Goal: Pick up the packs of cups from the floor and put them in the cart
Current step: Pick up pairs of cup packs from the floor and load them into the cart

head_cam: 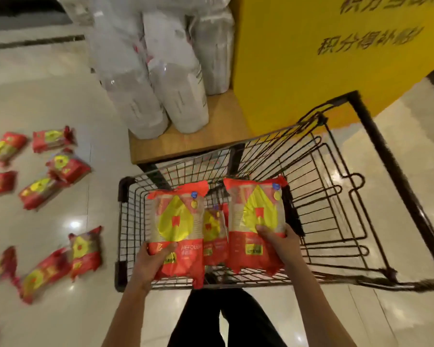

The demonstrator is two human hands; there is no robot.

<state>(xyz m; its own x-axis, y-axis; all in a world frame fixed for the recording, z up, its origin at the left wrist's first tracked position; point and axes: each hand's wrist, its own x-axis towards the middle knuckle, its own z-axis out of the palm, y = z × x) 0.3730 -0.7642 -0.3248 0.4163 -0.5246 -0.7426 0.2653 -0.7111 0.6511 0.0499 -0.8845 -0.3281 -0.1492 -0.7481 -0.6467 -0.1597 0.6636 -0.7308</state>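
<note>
Head view: the left hand [156, 261] grips one pack [177, 231] and the right hand [277, 240] grips another pack [257, 221], both held over the cart [336, 186]. A third pack [214, 234] lies in the cart between them. More floor packs [58, 169] lie well left of the hands. This looks like the placing step; next, lower and release both.

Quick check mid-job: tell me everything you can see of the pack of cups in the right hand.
The right-hand pack is a clear plastic sleeve over stacked cups, printed red with a yellow drop-shaped panel holding a small red emblem, a blue and a yellow sticker near its gathered red top. It is held lengthwise over the wire cart, top pointing away. The right hand grips its lower half, thumb on the front. Another pack lies in the cart just left of it.
</note>
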